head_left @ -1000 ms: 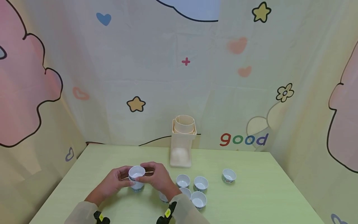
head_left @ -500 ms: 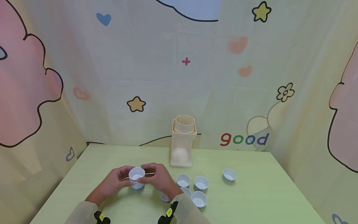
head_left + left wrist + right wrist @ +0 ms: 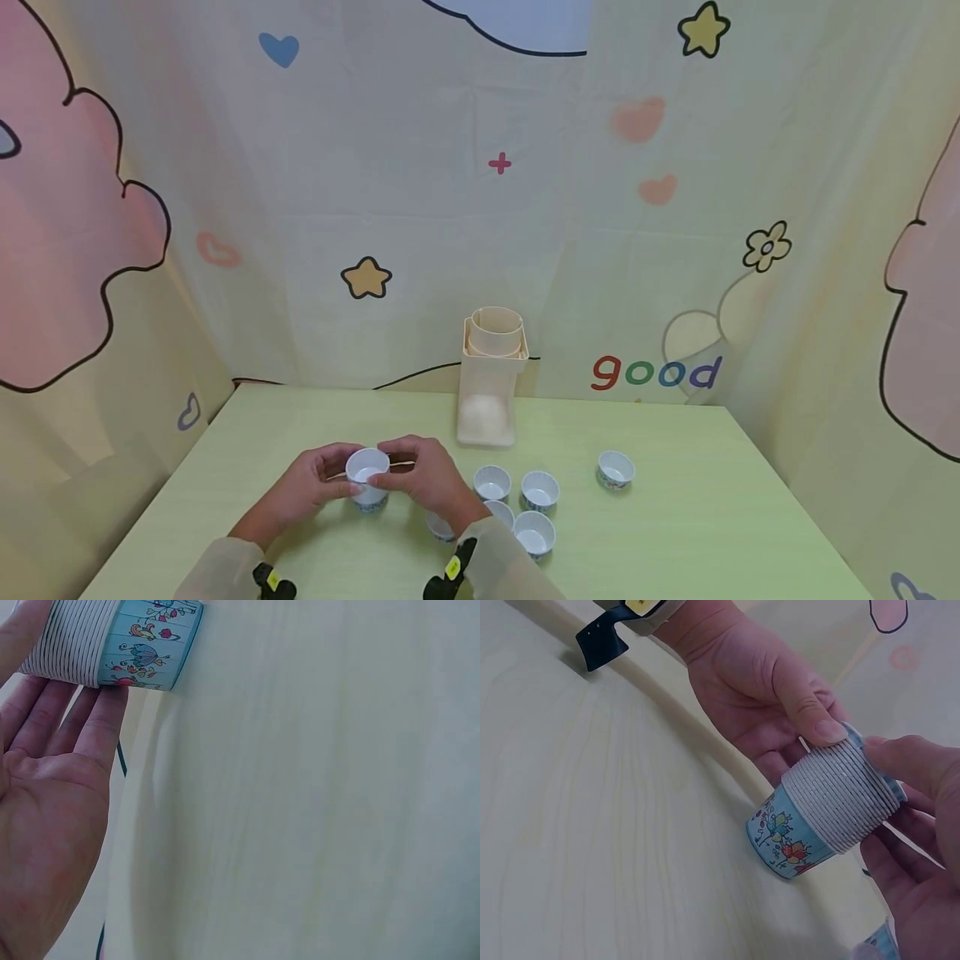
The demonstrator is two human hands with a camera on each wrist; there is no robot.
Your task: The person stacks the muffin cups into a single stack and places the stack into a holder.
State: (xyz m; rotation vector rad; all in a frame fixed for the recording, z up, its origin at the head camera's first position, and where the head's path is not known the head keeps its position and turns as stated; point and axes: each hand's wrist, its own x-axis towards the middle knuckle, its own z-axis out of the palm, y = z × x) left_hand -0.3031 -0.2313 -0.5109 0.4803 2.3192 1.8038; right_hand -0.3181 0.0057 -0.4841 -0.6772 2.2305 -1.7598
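Both hands hold one stack of nested paper cups (image 3: 367,464), upright in front of the person, left of the table's middle. Many white rims sit tightly together above a blue, flower-patterned lowest cup, as the right wrist view shows. My left hand (image 3: 318,482) grips the stack from the left, its thumb (image 3: 830,731) on the near side and its fingers behind. From the right, my right hand (image 3: 429,479) pinches the stack near the top rim, thumb in front. In the left wrist view the stack (image 3: 112,641) is cut off by the upper edge.
Several more paper cups (image 3: 534,533) stand close together right of the hands, partly hidden by the right forearm. One cup (image 3: 616,470) stands apart farther right. A cream-coloured holder (image 3: 487,408) with a round tube on top stands at the table's back, before a printed curtain.
The top cup, held higher in the stack a second ago, has sunk deeper into it, with the right hand easing down slightly. Over the last half second almost nothing differs.
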